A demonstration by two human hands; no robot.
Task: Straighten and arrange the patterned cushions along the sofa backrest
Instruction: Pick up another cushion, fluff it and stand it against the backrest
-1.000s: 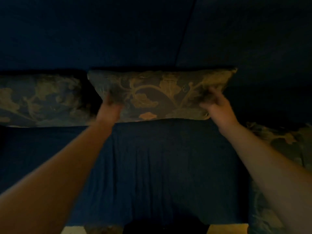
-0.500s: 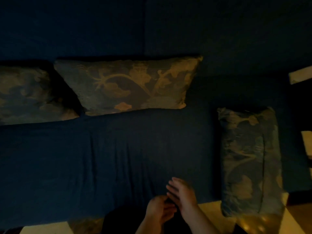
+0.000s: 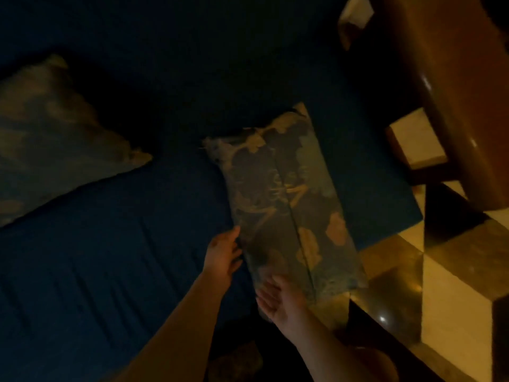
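A patterned cushion (image 3: 286, 199), dark with gold floral shapes and a seam down its middle, lies flat lengthwise on the right end of the dark blue sofa seat (image 3: 110, 257). My left hand (image 3: 223, 257) touches its near left edge with fingers spread. My right hand (image 3: 281, 296) rests on its near end, fingers apart; I cannot tell whether either hand grips the fabric. A second patterned cushion (image 3: 52, 139) leans against the backrest (image 3: 170, 56) at the left.
The sofa's right end meets a shiny tiled floor (image 3: 391, 277). A wooden piece of furniture (image 3: 451, 86) stands at the upper right, with a pale block (image 3: 416, 139) beside it. The room is very dim.
My hands let go of the middle cushion at the backrest and drew back. The view swung right, and both hands now reach onto the cushion lying flat at the sofa's right end.
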